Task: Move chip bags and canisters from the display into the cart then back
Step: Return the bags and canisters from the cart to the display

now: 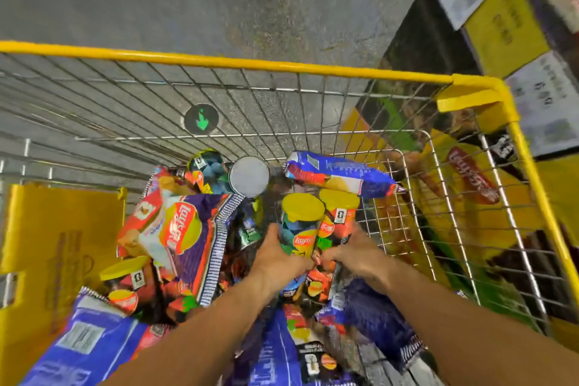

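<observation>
Both hands reach down into the cart (488, 84), each wrapped around its own canister. The left hand (279, 257) curls its fingers (273, 235) round the lower body of the blue canister (300, 229), and the right hand (354, 255) grips the orange canister (336, 222) the same way, low on the tube, with the two tubes touching side by side between the hands. Both canisters stand nearly upright with their yellow lids up and beyond the fingers, which suits a straight pull out of the pile or a straight drop into it; motion blur makes it hard to say which, so the step could be either loading or unloading. Holding low on the tubes probably keeps the lids free and lets one hand carry one tube at a time. To the left of the left hand's fingers lies a purple chip bag (194, 238), slumped on other packets, and beyond both hands a blue chip bag (338, 175) rests against the far wire wall. A canister with a silver end (249, 176) stands past the fingertips near that wall, and another yellow-lidded canister (127, 273) lies tilted to the left of the left wrist. The display (463, 185) shows through the wire to the right of the right hand, close enough for a short carry. The cart looks well filled, so most items seem to sit in it now.
</observation>
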